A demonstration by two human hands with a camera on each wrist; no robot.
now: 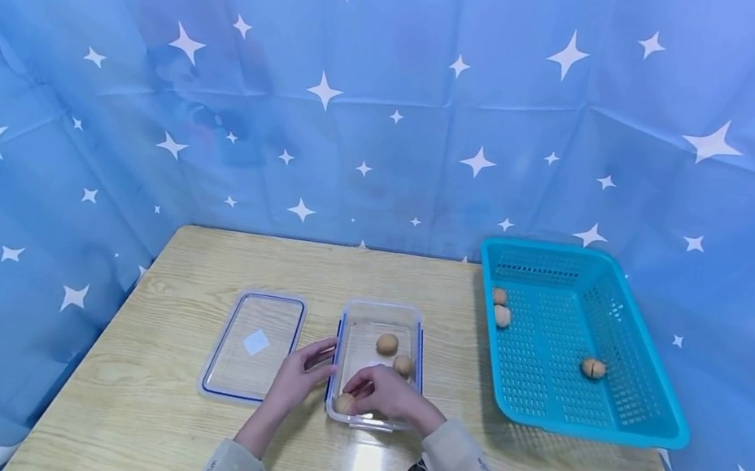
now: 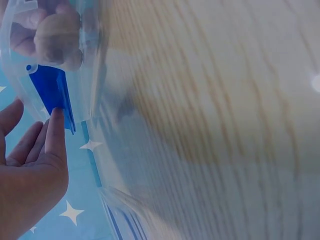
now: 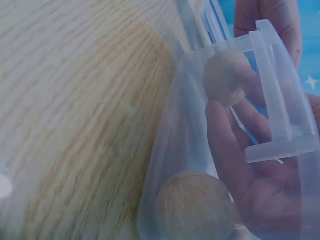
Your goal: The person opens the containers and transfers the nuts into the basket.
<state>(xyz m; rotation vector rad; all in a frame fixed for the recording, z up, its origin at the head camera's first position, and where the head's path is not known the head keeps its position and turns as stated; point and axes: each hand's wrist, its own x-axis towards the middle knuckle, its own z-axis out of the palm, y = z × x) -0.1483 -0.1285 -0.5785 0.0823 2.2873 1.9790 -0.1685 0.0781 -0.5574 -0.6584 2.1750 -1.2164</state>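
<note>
Lid (image 1: 254,345): clear with a blue rim, lying flat on the desk (image 1: 171,417), lower left of centre in the head view, just beside the box.

Left hand (image 1: 302,376): fingers straight and relaxed, fingertips (image 2: 56,120) against the blue clip (image 2: 50,90) on the box's left wall; it holds nothing.

Box (image 1: 418,332): clear plastic, lower centre. Inside are two walnuts at the far end, one (image 1: 387,344) behind the other (image 1: 404,366), and a third walnut (image 1: 345,403) at the near left corner.

Right hand (image 1: 385,395): reaching into the near end of the box, fingers curled round the third walnut; the box wall blurs the grip in the wrist view.

Basket (image 1: 658,432): turquoise plastic mesh, right of frame, well apart from the box. It holds two walnuts (image 1: 502,309) touching along its left wall and a single walnut (image 1: 593,369) near the middle.

Backdrop (image 1: 400,91): blue cloth with white stars, closing in the desk behind and at both sides.
</note>
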